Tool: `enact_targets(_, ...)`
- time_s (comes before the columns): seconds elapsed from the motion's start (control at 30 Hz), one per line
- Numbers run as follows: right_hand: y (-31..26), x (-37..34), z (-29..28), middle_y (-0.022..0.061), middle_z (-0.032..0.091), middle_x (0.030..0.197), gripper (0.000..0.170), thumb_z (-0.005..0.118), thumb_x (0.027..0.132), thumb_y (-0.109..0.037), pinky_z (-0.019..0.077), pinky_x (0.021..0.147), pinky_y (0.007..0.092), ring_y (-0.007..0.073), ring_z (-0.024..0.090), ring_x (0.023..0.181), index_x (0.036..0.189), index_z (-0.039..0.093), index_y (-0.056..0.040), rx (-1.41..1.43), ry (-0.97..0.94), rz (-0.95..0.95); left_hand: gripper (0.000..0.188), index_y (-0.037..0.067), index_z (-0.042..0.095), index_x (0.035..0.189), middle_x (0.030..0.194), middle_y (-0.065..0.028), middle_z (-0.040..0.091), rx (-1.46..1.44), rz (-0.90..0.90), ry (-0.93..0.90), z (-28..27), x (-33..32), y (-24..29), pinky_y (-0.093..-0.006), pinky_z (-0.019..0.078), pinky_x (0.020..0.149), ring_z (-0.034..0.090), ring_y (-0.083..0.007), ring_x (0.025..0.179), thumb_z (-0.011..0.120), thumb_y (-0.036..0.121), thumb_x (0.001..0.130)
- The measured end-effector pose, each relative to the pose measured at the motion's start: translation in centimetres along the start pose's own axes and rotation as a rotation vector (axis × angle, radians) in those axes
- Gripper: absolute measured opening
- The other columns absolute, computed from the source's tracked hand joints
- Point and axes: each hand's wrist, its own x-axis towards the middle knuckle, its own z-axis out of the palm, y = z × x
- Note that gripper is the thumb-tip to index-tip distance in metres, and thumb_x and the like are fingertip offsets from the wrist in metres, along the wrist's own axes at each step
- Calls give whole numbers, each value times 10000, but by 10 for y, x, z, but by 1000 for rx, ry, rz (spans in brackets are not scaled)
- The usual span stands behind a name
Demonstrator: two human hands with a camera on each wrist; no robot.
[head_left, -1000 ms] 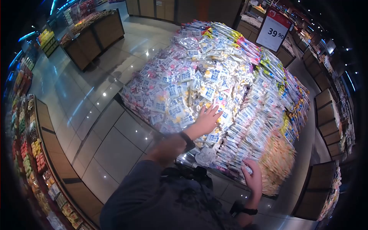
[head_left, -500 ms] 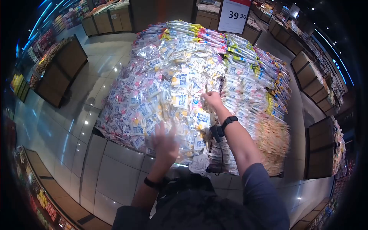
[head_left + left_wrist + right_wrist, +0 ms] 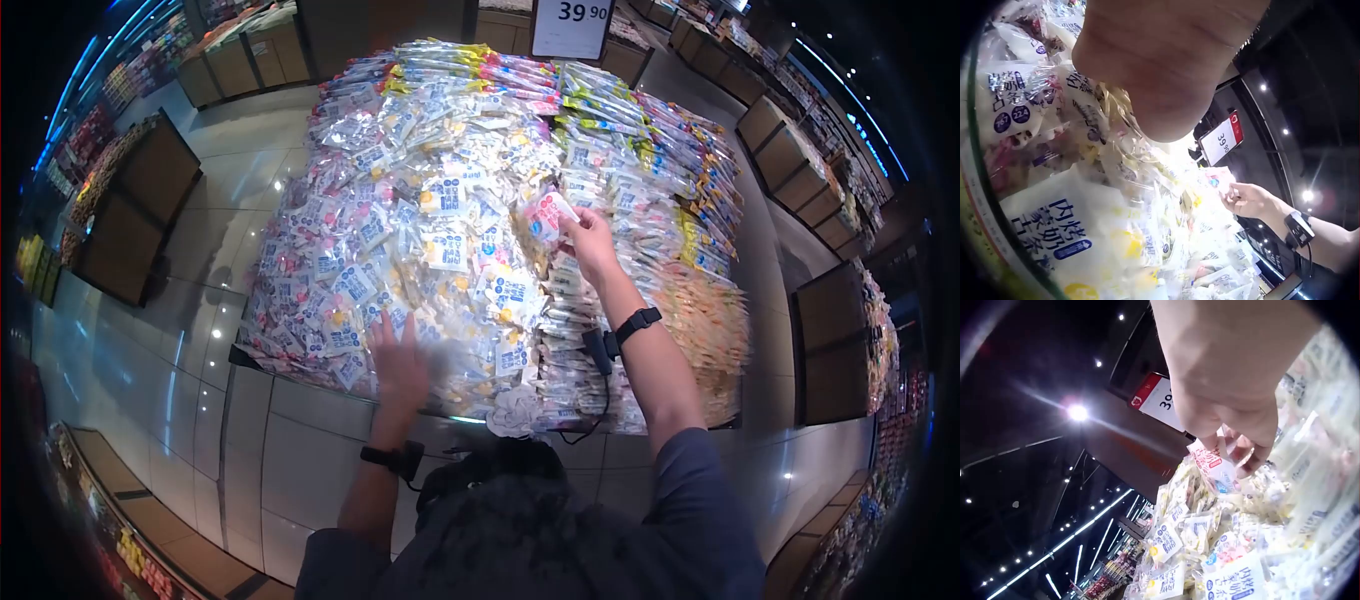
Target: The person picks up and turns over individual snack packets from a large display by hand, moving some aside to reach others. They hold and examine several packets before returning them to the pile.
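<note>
A wide heap of small snack packets (image 3: 445,195), white with blue print, fills the display in front of me. My right hand (image 3: 590,240) pinches a pink-printed packet (image 3: 548,215) by its edge, just over the border between the loose heap and the stacked rows. The same packet (image 3: 1215,465) shows its pink lettering and a blue patch in the right wrist view. My left hand (image 3: 400,365) lies over the near left part of the heap with its fingers extended. Below it in the left wrist view is a white packet (image 3: 1066,225) with dark blue lettering.
Yellow, green and pink packets (image 3: 610,115) form rows at the back, and orange packets (image 3: 705,320) are stacked at the near right. A price sign (image 3: 570,28) stands behind. A crumpled whitish bundle (image 3: 515,410) sits at the near edge. Brown bins (image 3: 135,215) line the aisles.
My right hand has come from the near right edge onto the heap, then lifted a pink-printed packet. My left hand has drawn back from mid-heap to the near left. The view has swung right.
</note>
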Motion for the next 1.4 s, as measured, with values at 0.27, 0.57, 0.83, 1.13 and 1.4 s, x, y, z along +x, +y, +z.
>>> enact_targets(0.27, -22, -76, -94, -33, 661, 898, 183, 618, 1045, -195, 504, 697, 274, 79, 611, 809, 1199, 618, -97, 105, -150, 50, 519, 39, 552, 1441, 1619, -288, 304, -79, -20, 152, -24, 40, 81, -660, 135, 1186, 238, -500, 1500, 582, 212, 952)
enact_targets(0.57, 12, -182, -152, -65, 581, 783, 165, 645, 1028, -138, 379, 557, 206, 14, 473, 624, 1170, 609, -62, -136, -323, 22, 409, 44, 609, 1366, 1442, -171, 561, 22, 219, 125, 35, 154, 127, -534, 338, 1111, 473, -374, 1334, 587, 207, 992)
enact_targets(0.83, 49, -249, -200, -62, 551, 757, 159, 651, 1020, -112, 378, 555, 202, 7, 474, 633, 1166, 619, -59, -28, -241, 69, 269, 79, 730, 1075, 1128, -136, 701, 367, -87, -271, 25, 187, 170, -499, 363, 1019, 572, -332, 1161, 709, 304, 929)
enact_targets(1.13, 36, -256, -220, 14, 661, 844, 208, 588, 1040, -63, 468, 595, 205, 29, 597, 696, 1241, 555, -19, 195, 30, -58, 262, 60, 604, 1153, 1007, -104, 680, -462, 101, 44, 19, 198, 187, -433, 440, 893, 648, -227, 938, 721, 125, 927)
enact_targets(1.4, -17, -257, -207, 42, 667, 975, 278, 545, 1055, -56, 468, 597, 220, 38, 584, 711, 1328, 517, -9, 282, -28, -180, 442, 68, 443, 1299, 1101, -59, 627, -1376, 28, -566, -22, 76, 318, -239, 551, 864, 642, -105, 986, 636, -109, 943)
